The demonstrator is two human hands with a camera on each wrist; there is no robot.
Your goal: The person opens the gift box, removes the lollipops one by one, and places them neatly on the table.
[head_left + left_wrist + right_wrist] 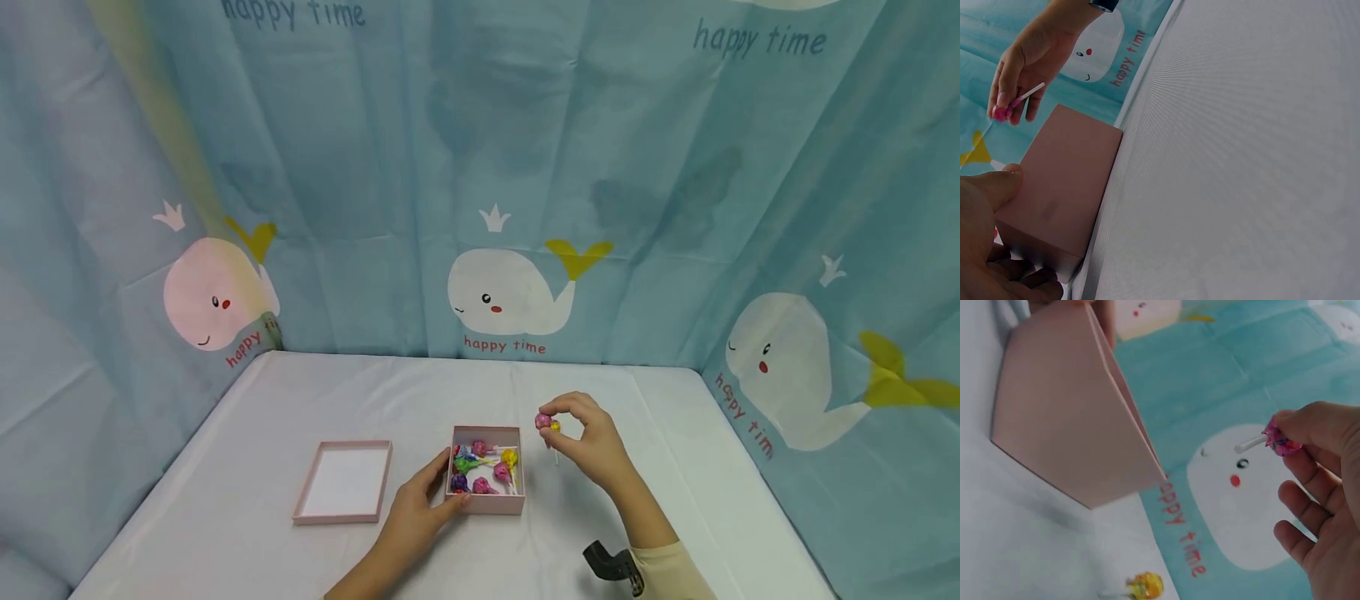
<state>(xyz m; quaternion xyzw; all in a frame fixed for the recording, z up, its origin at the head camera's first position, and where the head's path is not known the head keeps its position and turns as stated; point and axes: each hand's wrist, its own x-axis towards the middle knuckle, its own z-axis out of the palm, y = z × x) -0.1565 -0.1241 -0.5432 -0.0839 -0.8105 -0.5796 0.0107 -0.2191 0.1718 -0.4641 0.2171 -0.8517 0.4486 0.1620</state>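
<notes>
Between thumb and index finger, my right hand (pixel 603 450) pinches a pink-wrapped lollipop (pixel 543 421) to the right of a small pink box (pixel 491 505). Its white stick points toward the box in the right wrist view, and the other fingers are loosely bent. My left hand (pixel 414 515) grips the box at its left side and near corner, thumb on the front rim. Inside the open box lie several wrapped lollipops, among them a green one (pixel 462 465), a purple one (pixel 459 482) and a yellow one (pixel 510 457). Another yellow lollipop (pixel 1146 586) lies on the table right of the box.
The box's lid (pixel 345 517) lies at the left, its white inside facing up. A white cloth (pixel 247 546) covers the table. Blue curtains (pixel 360 275) with whale prints stand around the back and sides. A black strap-like device (pixel 611 562) is at my right wrist.
</notes>
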